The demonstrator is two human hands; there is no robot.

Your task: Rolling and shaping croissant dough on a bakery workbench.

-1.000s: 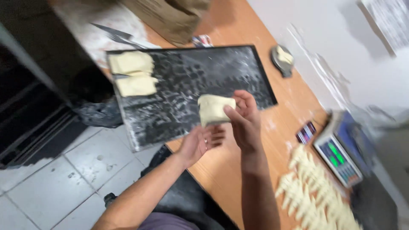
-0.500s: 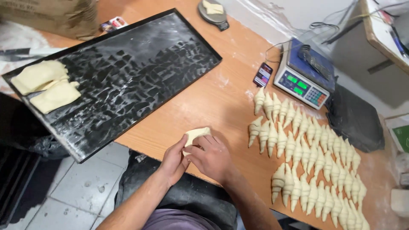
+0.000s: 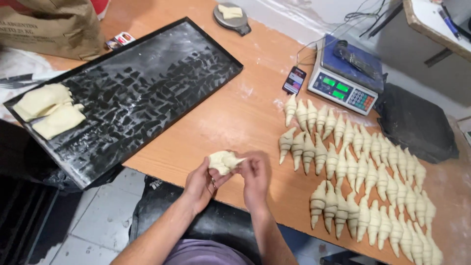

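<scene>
Both hands hold one pale piece of dough (image 3: 223, 161) just above the near edge of the wooden table (image 3: 245, 113). My left hand (image 3: 201, 184) cups it from below and my right hand (image 3: 254, 175) pinches its right end. To the left lies a large black floured baking tray (image 3: 147, 88), with flat dough pieces (image 3: 49, 108) stacked at its far left end. Several rolled raw croissants (image 3: 358, 167) lie in rows on the table to the right of my hands.
A digital scale (image 3: 349, 73) stands at the back right with a phone (image 3: 294, 80) beside it. A small round dish holding dough (image 3: 231, 14) sits at the back. A brown paper sack (image 3: 49, 27) stands top left, a black bag (image 3: 417, 125) at right. Tiled floor lies below.
The dough piece came off the tray side and now sits between both hands at the table's near edge. The view swung right, bringing the croissant rows and scale into sight.
</scene>
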